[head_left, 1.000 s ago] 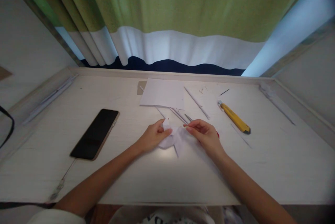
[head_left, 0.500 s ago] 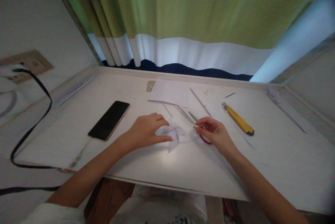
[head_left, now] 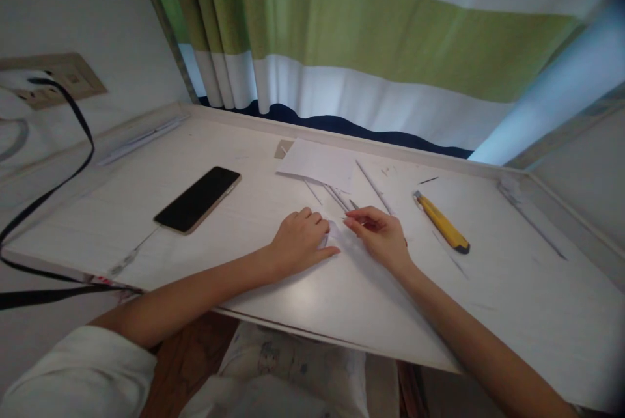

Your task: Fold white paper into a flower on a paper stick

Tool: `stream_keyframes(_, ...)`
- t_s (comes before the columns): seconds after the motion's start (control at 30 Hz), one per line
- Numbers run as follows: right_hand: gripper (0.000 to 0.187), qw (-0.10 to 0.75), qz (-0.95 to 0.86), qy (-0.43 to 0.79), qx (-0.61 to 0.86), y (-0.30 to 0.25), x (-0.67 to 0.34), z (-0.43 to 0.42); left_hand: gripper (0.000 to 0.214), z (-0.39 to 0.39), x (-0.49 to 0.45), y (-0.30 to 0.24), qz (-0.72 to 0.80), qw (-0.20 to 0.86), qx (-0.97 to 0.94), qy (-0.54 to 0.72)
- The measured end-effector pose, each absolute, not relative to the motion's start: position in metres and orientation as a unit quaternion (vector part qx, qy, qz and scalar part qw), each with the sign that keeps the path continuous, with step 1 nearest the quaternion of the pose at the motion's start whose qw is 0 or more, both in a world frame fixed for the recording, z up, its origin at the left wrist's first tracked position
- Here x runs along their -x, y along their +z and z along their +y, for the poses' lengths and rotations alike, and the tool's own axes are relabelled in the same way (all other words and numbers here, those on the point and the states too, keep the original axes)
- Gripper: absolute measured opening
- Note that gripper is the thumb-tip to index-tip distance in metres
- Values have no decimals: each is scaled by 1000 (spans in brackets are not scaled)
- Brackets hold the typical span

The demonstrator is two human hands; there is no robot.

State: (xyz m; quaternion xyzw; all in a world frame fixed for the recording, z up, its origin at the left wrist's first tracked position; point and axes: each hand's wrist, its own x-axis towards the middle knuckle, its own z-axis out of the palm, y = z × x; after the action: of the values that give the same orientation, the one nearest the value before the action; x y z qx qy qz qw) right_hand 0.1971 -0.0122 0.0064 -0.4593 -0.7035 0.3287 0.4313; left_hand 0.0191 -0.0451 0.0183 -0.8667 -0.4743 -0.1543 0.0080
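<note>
– On the white desk (head_left: pixel 293 304), where does the white paper piece (head_left: pixel 334 230) lie?
– Near the front edge, around the middle, partly covered by the left hand (head_left: pixel 300 243). That thumb stands apart from its fingers, with paper showing between.
– And the right hand (head_left: pixel 381 236)?
– Just beside the paper, thumb and forefinger tips nearly meeting. Whether they grip anything, I cannot tell.
– Adjacent items?
– Scissors (head_left: pixel 354 204), mostly hidden by the right hand. Beyond, a white sheet (head_left: pixel 317 163), thin white sticks (head_left: pixel 336 196) projecting from its near edge.
– Farther out?
– Yellow cutter (head_left: pixel 443 222) to the right; phone (head_left: pixel 198 200) to the left, screen dark.
</note>
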Motion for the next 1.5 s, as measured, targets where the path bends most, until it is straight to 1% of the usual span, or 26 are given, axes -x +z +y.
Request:
stream_keyframes(0.1, 17, 439, -715, 309, 447, 3, -201, -22, 22, -45, -15, 15, -442, -10, 882, -160)
stream_keyframes(0.2, 11, 446, -726, 292, 435, 3, -203, -32, 16, -43, -7, 15, -396, -36, 902, -165)
stream_keyframes(0.3, 14, 440, -741, 287, 419, 4, -201, -38, 14, -39, 2, 15, -334, -65, 921, -190)
stream_keyframes(0.4, 20, 415, -770, 276, 397, 4, -198, -41, 13, -34, 9, 14, -298, -108, 920, -230)
stream_keyframes(0.47, 21, 402, -800, 241, 375, 3, -196, -44, 14, -32, 11, 13, -300, -145, 910, -246)
stream_keyframes(0.57, 23, 411, -832, 155, 339, 1, -197, -50, 18, -31, 12, 13, -324, -203, 887, -259)
stream_keyframes(0.7, 30, 399, -865, 88, 291, -1, -200, -57, 14, -30, 13, 10, -361, -262, 856, -261)
stream_keyframes(0.87, 32, 385, -885, 52, 256, -5, -197, -61, 21, -28, 13, 6, -364, -263, 858, -251)
stream_keyframes(1.07, 27, 350, -897, 48, 267, -10, -195, -58, 17, -28, 11, 1, -377, -275, 849, -249)
stream_keyframes(1.3, 25, 353, -892, 30, 280, -11, -194, -59, 12, -28, 8, -1, -388, -279, 844, -246)
stream_keyframes(1.5, 19, 343, -894, 15, 289, -12, -192, -58, 19, -29, 9, -3, -387, -274, 847, -241)
